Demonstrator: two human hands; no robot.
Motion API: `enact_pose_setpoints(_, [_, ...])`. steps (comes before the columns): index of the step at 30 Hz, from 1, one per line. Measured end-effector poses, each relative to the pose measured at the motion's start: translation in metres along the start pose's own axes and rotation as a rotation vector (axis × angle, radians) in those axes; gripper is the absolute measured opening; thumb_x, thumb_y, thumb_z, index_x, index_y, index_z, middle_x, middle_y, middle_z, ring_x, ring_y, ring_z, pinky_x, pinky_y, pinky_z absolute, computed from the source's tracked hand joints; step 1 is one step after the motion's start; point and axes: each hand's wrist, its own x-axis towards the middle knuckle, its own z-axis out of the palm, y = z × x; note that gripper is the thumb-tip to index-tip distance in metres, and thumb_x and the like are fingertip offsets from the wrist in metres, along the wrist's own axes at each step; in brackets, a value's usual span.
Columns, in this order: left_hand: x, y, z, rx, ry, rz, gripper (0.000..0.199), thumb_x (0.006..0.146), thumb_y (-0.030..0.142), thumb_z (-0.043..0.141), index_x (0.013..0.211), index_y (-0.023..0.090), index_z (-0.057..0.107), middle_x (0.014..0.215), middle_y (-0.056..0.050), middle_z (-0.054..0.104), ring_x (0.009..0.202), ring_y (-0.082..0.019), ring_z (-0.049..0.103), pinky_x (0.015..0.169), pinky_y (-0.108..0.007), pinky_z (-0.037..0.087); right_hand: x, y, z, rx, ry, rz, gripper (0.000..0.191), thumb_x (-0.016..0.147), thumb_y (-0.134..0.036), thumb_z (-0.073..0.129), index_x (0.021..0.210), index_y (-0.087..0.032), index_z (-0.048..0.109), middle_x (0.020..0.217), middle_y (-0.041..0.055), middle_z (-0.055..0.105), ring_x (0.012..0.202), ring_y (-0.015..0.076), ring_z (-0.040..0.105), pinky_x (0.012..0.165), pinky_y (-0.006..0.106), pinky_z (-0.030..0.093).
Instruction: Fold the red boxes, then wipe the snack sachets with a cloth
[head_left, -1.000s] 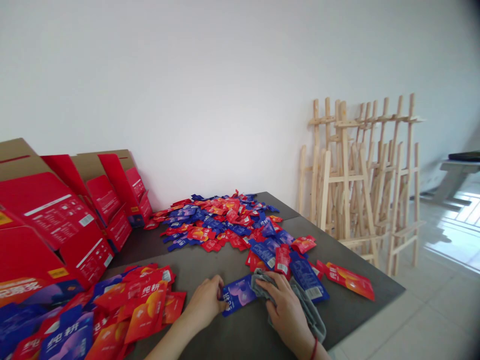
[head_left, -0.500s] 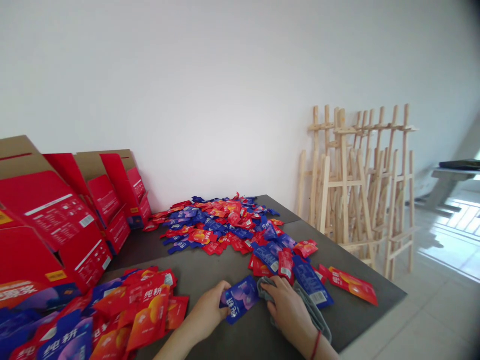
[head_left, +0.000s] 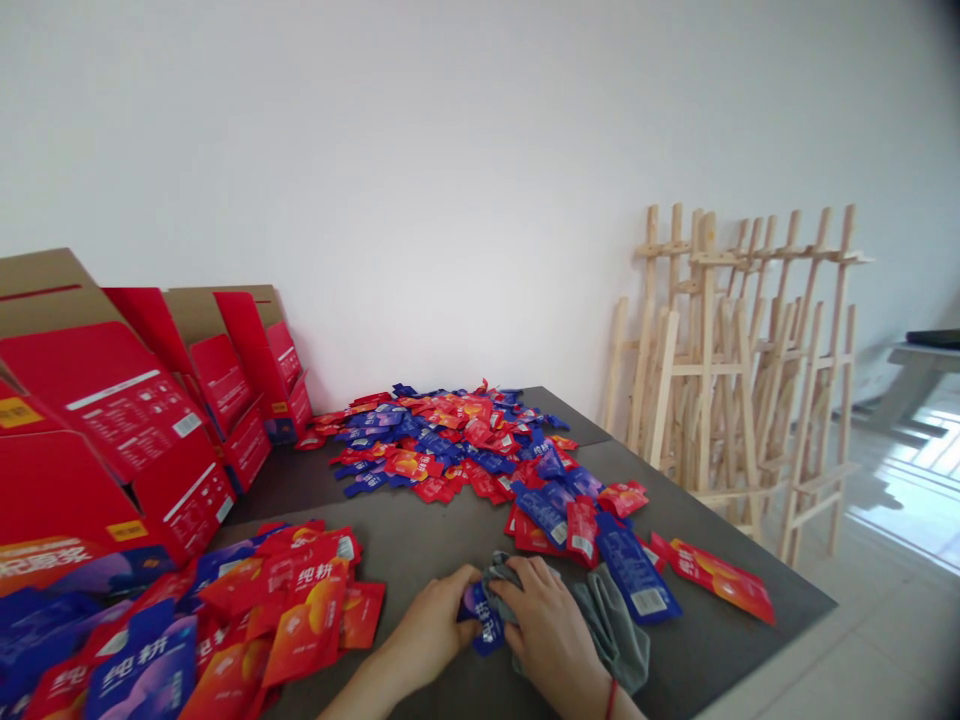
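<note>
Near the front of the dark table, my left hand (head_left: 437, 622) pinches a blue pouch (head_left: 484, 620) by its left edge. My right hand (head_left: 551, 620) is closed on a grey-green cloth (head_left: 619, 630) and presses part of it against the pouch, covering the pouch's right side. The rest of the cloth trails onto the table to the right. Just beyond my right hand lie another blue pouch (head_left: 634, 570) with a barcode and a small red pouch (head_left: 582, 530). A longer red-orange pouch (head_left: 720, 578) rests apart, toward the table's right edge.
A large heap of red and blue pouches (head_left: 450, 440) covers the table's far part. Front left, more pouches (head_left: 307, 610) are piled by open red cartons (head_left: 150, 430). Wooden easels (head_left: 705, 370) stand beyond the table's right edge (head_left: 795, 590), before a white wall.
My right hand has moved left with the cloth, onto the blue pouch that showed uncovered before. My left hand keeps its grip. The whole view has shifted slightly.
</note>
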Motion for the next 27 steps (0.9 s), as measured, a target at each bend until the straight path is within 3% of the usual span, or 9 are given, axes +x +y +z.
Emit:
enact_pose_setpoints(6, [0.000, -0.001, 0.000, -0.022, -0.001, -0.021, 0.038, 0.069, 0.017, 0.059, 0.105, 0.025, 0.059, 0.101, -0.001, 0.069, 0.097, -0.021, 0.060, 0.082, -0.027, 0.043, 0.001, 0.025, -0.008, -0.068, 0.048, 0.122, 0.047, 0.078, -0.010, 0.051, 0.120, -0.024, 0.064, 0.126, 0.0083, 0.058, 0.117, 0.0257, 0.051, 0.097, 0.034, 0.042])
enact_pose_setpoints(13, [-0.001, -0.001, -0.001, -0.047, -0.004, -0.036, 0.038, 0.070, 0.017, 0.059, 0.106, 0.026, 0.058, 0.101, 0.001, 0.068, 0.096, -0.020, 0.060, 0.080, -0.026, 0.042, -0.004, 0.047, -0.017, -0.175, 0.017, 0.205, 0.040, 0.080, -0.010, 0.051, 0.116, -0.018, 0.067, 0.120, 0.0130, 0.061, 0.116, 0.0279, 0.053, 0.097, 0.037, 0.042])
enact_pose_setpoints(18, [0.001, -0.003, 0.001, -0.075, 0.014, 0.015, 0.028, 0.076, 0.020, 0.055, 0.104, 0.026, 0.058, 0.098, 0.001, 0.068, 0.094, -0.019, 0.061, 0.079, -0.025, 0.041, -0.021, 0.034, -0.016, -0.055, -0.036, 0.032, 0.057, 0.074, -0.007, 0.051, 0.126, -0.028, 0.060, 0.135, 0.0051, 0.054, 0.122, 0.0245, 0.047, 0.103, 0.035, 0.037])
enact_pose_setpoints(22, [0.001, -0.006, 0.002, -0.072, 0.004, 0.028, 0.025, 0.078, 0.020, 0.054, 0.101, 0.025, 0.058, 0.096, 0.001, 0.068, 0.093, -0.019, 0.060, 0.078, -0.025, 0.041, -0.027, 0.022, -0.007, 0.024, -0.108, -0.136, 0.056, 0.070, -0.007, 0.051, 0.117, -0.035, 0.064, 0.134, -0.0019, 0.054, 0.122, 0.0228, 0.045, 0.104, 0.036, 0.034])
enact_pose_setpoints(27, [0.001, -0.005, 0.001, -0.073, 0.006, 0.027, 0.024, 0.079, 0.022, 0.054, 0.102, 0.025, 0.057, 0.098, 0.001, 0.068, 0.094, -0.019, 0.060, 0.078, -0.024, 0.041, -0.025, 0.028, -0.005, -0.003, -0.037, 0.000, 0.053, 0.069, -0.005, 0.050, 0.111, -0.032, 0.067, 0.132, 0.0007, 0.055, 0.119, 0.0244, 0.048, 0.102, 0.037, 0.036])
